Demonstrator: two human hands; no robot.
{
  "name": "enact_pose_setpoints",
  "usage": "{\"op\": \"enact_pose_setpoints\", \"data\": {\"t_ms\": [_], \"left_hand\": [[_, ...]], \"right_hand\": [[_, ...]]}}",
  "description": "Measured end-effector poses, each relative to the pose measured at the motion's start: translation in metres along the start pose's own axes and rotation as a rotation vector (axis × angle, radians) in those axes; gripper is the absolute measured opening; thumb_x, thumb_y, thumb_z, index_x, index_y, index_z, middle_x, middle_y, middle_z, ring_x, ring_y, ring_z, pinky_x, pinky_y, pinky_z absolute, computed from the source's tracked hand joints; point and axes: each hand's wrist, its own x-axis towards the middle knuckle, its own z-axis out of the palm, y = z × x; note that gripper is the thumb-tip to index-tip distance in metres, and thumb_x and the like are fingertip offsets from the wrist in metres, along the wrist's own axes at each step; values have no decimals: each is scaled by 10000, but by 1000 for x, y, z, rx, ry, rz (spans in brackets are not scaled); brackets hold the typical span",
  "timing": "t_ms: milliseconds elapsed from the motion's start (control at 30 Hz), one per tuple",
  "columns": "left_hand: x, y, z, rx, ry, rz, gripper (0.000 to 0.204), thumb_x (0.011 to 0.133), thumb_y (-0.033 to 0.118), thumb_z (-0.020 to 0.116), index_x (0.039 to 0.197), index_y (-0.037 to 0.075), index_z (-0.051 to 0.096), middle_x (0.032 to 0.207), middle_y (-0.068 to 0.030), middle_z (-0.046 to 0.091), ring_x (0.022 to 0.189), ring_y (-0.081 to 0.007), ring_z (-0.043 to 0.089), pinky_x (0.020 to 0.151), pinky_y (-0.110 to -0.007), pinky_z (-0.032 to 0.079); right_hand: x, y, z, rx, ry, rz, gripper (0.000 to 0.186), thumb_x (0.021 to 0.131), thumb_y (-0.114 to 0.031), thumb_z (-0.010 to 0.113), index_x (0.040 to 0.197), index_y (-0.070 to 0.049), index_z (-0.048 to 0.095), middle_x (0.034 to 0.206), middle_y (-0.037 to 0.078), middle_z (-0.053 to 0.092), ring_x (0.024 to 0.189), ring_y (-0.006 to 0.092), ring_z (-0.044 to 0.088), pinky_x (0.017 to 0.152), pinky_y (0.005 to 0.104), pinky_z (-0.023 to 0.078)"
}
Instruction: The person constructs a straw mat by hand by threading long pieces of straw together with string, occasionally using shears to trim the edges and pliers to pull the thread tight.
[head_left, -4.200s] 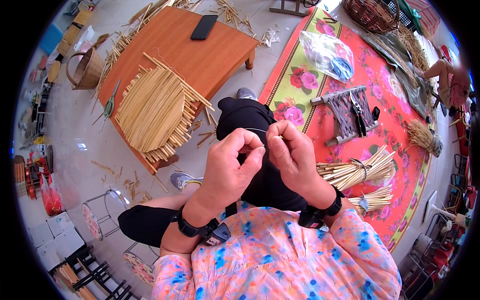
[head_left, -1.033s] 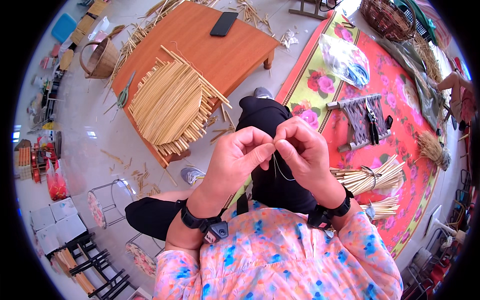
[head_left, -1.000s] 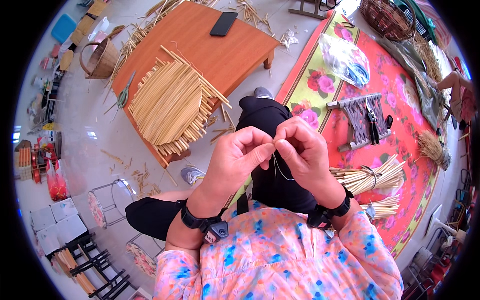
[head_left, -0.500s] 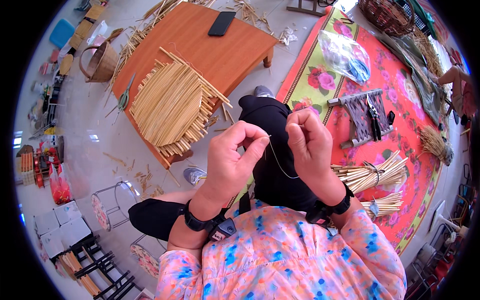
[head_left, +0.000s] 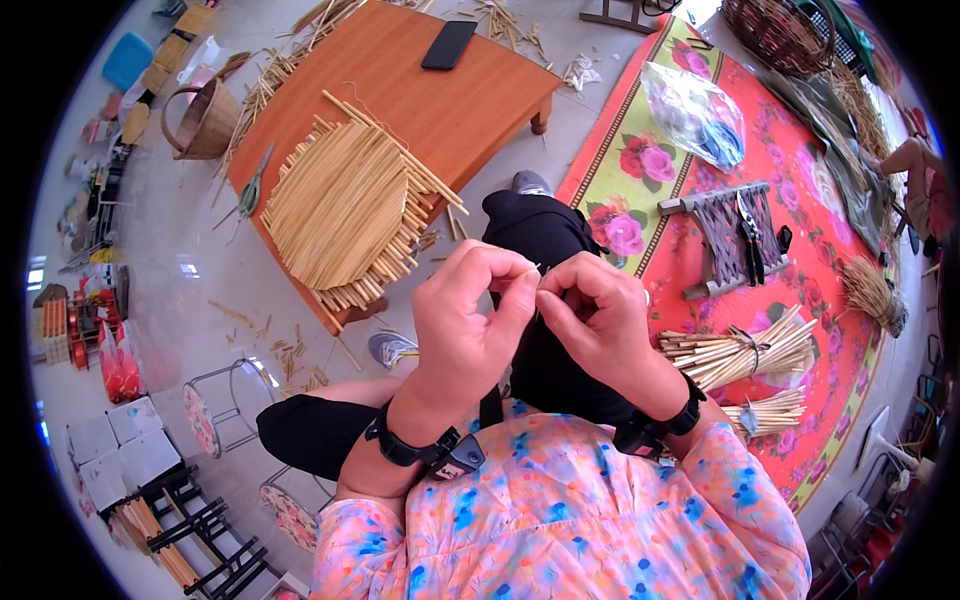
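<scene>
Mid-frame, left hand [head_left: 474, 318] pinches something thin [head_left: 539, 268]; right hand [head_left: 600, 318], fingertips bunched, contents unclear; upper left, stick panel [head_left: 342, 205] seems assembled, edges untrimmed.

1 black phone [head_left: 448, 45] — 1 tan basket [head_left: 205, 122] — 2 floral-topped stools [head_left: 202, 421]

No lettering, number, label or sign can be read on anything in view.
</scene>
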Motion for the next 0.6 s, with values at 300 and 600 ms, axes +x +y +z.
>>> {"op": "enact_pose_setpoints", "data": {"t_ms": [300, 600], "left_hand": [[-2, -1, 10, 79, 22, 50, 107, 765, -37, 646, 797, 12, 556, 786, -92, 630, 653, -192, 640, 598, -288, 518], [-1, -1, 10, 85, 11, 52, 115, 763, -28, 648, 796, 19, 549, 769, -87, 617, 635, -202, 623, 577, -294, 504]], "right_hand": [[-1, 6, 4, -17, 74, -20, 113, 704, -5, 709, 759, -15, 610, 707, 84, 602, 615, 205, 612, 537, 292, 465], [-2, 11, 6, -26, 92, -40, 136, 692, 0, 720, 754, -16, 600, 712, 83, 600, 611, 206, 608, 538, 286, 457]]}}
